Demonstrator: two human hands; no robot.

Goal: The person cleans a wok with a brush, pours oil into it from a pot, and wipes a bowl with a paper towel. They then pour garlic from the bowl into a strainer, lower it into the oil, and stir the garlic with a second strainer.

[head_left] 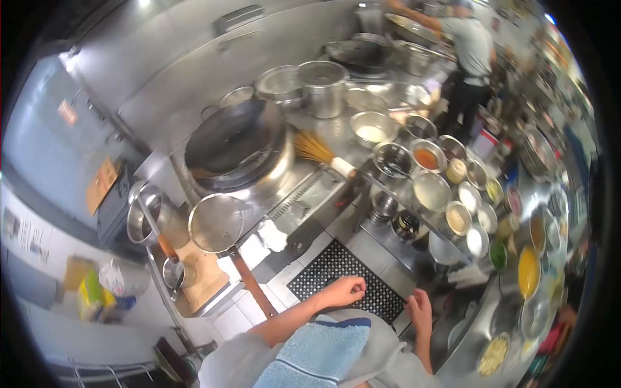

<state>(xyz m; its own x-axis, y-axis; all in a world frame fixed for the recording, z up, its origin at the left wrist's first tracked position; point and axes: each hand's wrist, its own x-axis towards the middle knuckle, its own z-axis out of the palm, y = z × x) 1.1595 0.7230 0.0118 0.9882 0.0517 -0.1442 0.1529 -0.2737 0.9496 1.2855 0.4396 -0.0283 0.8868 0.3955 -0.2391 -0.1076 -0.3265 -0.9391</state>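
Observation:
My left hand [346,291] hovers in front of my body above the black rubber mat [323,271], its fingers curled into a loose fist with nothing visible in them. To its right, my right hand [419,307] is raised with fingers loosely bent and somewhat apart, holding nothing that shows. Near my left forearm lies the wooden handle of a round mesh strainer [217,223], which rests by the stove edge. A blue towel [323,349] hangs over my front.
A large black wok [236,139] sits on the stove, with a bamboo brush [317,149] beside it. Metal pots [323,87] stand behind. Bowls of sauces and seasonings [432,191] crowd the right counter. Another person [472,52] works at the far stove.

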